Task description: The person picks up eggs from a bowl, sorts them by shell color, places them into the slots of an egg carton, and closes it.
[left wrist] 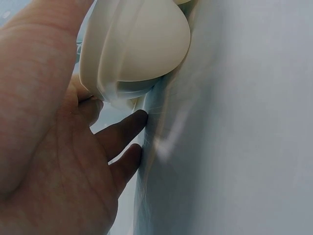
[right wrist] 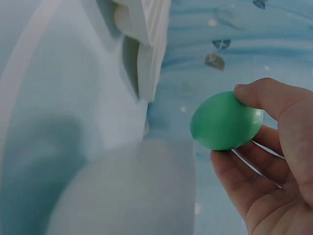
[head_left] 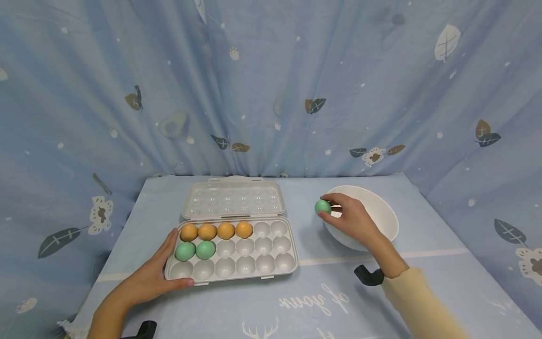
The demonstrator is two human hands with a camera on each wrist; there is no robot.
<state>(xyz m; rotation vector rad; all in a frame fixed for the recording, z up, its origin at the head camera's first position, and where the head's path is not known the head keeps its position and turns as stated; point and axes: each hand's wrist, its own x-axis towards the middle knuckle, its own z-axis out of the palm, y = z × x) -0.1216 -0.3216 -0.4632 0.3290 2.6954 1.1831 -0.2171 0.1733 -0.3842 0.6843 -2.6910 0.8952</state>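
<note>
A pale plastic egg carton (head_left: 254, 278) lies on the table with its clear lid (head_left: 235, 197) folded back. Several orange eggs (head_left: 207, 231) sit at the left of its back row, and two green eggs (head_left: 205, 250) at the left of the middle row. My left hand (head_left: 146, 278) rests around the carton's left end, thumb along the front edge, its fingers fairly straight in the left wrist view. Between thumb and fingertips, my right hand (head_left: 353, 219) pinches another green egg (right wrist: 226, 121). This egg is held above the left rim of a white bowl (head_left: 383, 214).
A pale blue patterned cloth (head_left: 313, 301) covers the table. Behind and at both sides hangs a blue leaf-print curtain (head_left: 262, 84). The bowl stands right of the carton, with a strip of tablecloth between them.
</note>
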